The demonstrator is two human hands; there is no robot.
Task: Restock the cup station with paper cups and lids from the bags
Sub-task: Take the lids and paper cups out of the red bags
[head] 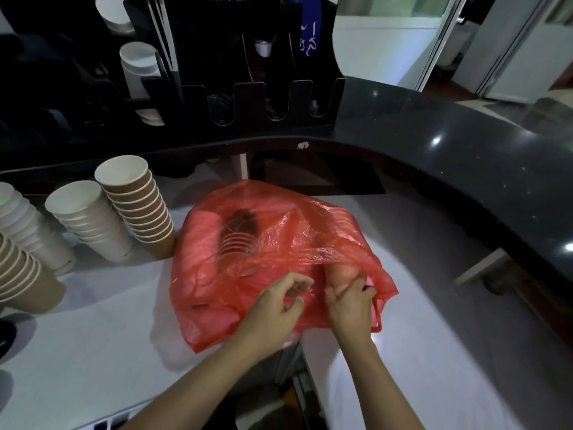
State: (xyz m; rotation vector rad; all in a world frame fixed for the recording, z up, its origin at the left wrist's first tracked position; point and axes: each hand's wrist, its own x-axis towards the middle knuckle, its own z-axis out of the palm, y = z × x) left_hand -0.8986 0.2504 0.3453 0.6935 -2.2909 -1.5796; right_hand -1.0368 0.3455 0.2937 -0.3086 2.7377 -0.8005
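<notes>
While both hands pinch red bag [248, 249] mouth — left hand [276, 308], right hand [350, 305] — cup stacks [136, 206] crowd left edge.

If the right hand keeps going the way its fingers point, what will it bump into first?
Probably the cups inside the red bag. The right hand already has its fingers at the bag's opening, pointing in. Depth is hard to judge through the plastic.

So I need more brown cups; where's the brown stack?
In the head view, the brown stack stands left of the red bag, beside the white stack.
</notes>
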